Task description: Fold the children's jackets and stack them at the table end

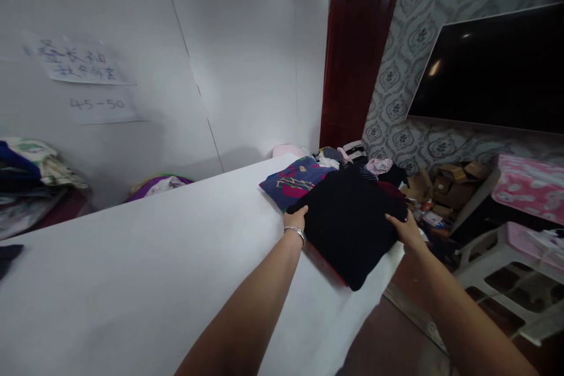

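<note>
A folded black garment [352, 223] spans the gap between my two hands over the right end of the white table [176, 270]. My left hand [296, 218], with a silver bracelet at the wrist, grips its left edge, thumb on top. At the right edge my right hand [408, 229] pinches the cloth, thumb on top and fingers underneath. A red edge of cloth shows beneath the black garment; what it belongs to is hidden. Behind it lies a folded blue garment [286, 183] with a magenta and yellow design, partly covered by the black one.
A clothes pile [348, 155] lies beyond the table's far end. To the right stand cardboard boxes [447, 188] and a white plastic stool [502, 252]. A wall-mounted television [493, 70] hangs above. More clothes [39, 170] lie at the left, below paper signs [83, 61].
</note>
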{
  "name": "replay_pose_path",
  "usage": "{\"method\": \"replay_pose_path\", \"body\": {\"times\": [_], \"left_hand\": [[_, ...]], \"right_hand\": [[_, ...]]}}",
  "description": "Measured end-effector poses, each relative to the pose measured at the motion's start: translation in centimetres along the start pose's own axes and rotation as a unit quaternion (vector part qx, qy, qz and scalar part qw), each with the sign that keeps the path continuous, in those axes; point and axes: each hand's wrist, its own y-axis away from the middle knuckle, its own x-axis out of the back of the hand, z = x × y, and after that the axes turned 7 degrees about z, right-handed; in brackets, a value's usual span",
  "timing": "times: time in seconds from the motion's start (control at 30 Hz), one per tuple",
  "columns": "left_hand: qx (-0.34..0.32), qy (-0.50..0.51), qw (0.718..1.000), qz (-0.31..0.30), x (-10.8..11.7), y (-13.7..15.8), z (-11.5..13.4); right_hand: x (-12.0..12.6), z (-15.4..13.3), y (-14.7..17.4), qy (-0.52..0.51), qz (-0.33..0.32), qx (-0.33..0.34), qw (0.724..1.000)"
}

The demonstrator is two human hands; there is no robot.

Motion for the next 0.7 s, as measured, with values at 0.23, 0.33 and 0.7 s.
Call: {"method": "replay_pose_path", "body": {"times": [0.23,0.33,0.7], "left_hand": [[-0.008,-0.038,0.999,0.004,-0.6,-0.6,0.5],[-0.012,-0.034,0.999,-0.003,-0.6,-0.7,0.3],[0.010,0.012,0.999,-0.040,-0.2,-0.4,-0.4]], "right_hand": [[-2.2,-11.1,4.7,0.208,0.021,0.393,0.895],[-6.0,-16.5,6.0,0.232,-0.018,0.479,0.846],[-15.9,-9.5,-1.5,0.447,-0.331,0.196,0.807]]}}
